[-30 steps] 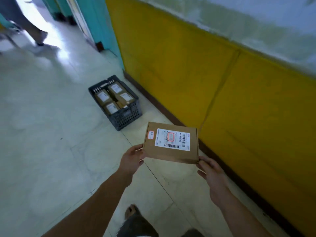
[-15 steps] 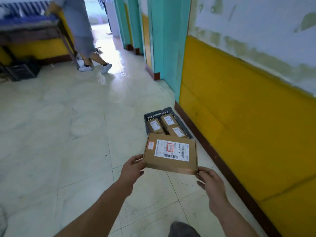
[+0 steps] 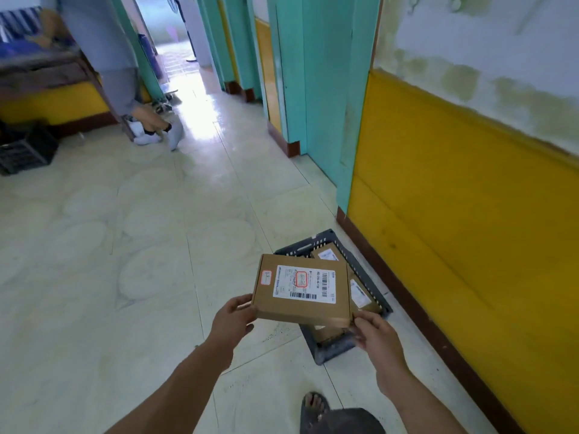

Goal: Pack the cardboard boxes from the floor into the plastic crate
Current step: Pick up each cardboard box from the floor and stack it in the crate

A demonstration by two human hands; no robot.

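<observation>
Cardboard box (image 3: 302, 292) pinched at near corners by left hand (image 3: 232, 321) and right hand (image 3: 377, 338), fingers curled, forearms extended, above plastic crate (image 3: 372, 288).

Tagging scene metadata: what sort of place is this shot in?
Likely an indoor corridor of an institutional building, perhaps a school or hostel: pale tiled floor, yellow-and-white wall with teal door frames along it, and a labelled cardboard box held near a plastic crate beside the wall.
</observation>
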